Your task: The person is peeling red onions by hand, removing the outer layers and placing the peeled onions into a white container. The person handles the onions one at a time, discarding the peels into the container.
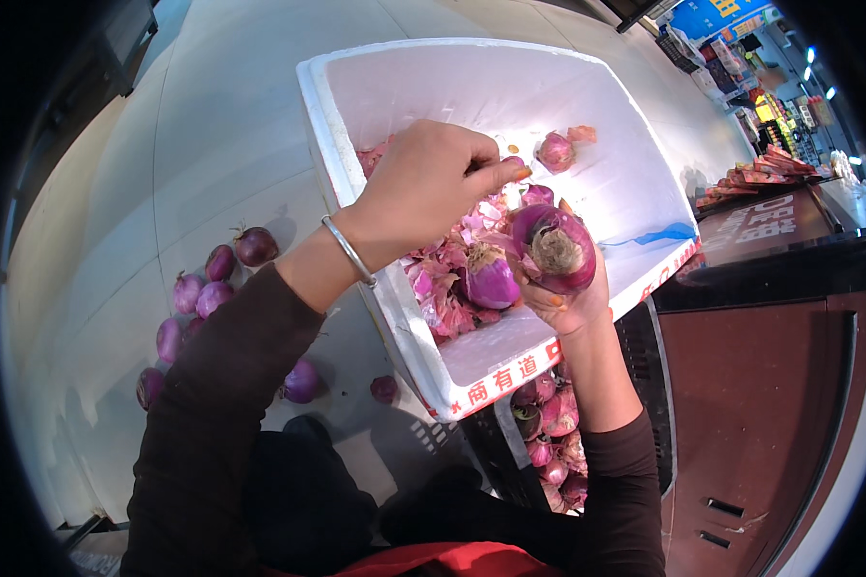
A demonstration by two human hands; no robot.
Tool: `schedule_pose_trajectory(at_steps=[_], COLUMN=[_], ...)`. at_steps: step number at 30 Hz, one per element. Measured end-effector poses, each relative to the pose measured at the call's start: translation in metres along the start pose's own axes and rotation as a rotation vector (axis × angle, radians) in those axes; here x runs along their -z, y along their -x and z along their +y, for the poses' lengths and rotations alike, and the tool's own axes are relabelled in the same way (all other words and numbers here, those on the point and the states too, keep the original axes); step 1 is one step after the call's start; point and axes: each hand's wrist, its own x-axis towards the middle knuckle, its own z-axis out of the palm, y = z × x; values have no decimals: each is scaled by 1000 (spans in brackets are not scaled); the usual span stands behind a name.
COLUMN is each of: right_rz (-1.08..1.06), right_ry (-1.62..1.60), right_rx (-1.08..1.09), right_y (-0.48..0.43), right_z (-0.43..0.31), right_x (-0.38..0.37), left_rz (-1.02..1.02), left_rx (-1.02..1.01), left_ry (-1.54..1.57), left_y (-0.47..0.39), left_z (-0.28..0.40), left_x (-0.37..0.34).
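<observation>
My right hand (574, 306) grips a large purple onion (556, 249), its dry root end facing me. Just up and left of it hovers my left hand (433, 180), a metal bangle at the wrist. Its fingers are curled with the thumb reaching toward the index finger; whether a scrap of skin is pinched there cannot be told. Both hands are over a white foam box (469, 86). Inside lie loose papery onion skins (447, 288), a purple onion (492, 281) below the held one, and a small onion (556, 153) near the far wall.
Several onions (213, 297) lie on the tiled floor (209, 144) to the left, one small onion (384, 389) nearer the box. Under the box's near edge stands a black plastic crate (494, 447) filled with onions (554, 433). A brown cabinet (750, 404) borders the right side.
</observation>
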Motion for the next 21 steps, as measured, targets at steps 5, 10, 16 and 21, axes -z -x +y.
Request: schedule_pose_trajectory(at_steps=[5,10,16,21], right_rz=[111,212,482,212], right_ry=[-35,18,79,78], right_rx=[51,91,111,15], right_y=[2,3,-2,3], right_z=[5,7,13,5], right_x=[-12,-17,-26,-8], left_rz=[80,-35,-72,49], left_rx=[-532,-797,-887,-717], left_ry=[201,-26,-149,-75], left_y=[2,0,2,2], left_z=[4,2,4,-4], left_x=[-9,-7,-4,-15])
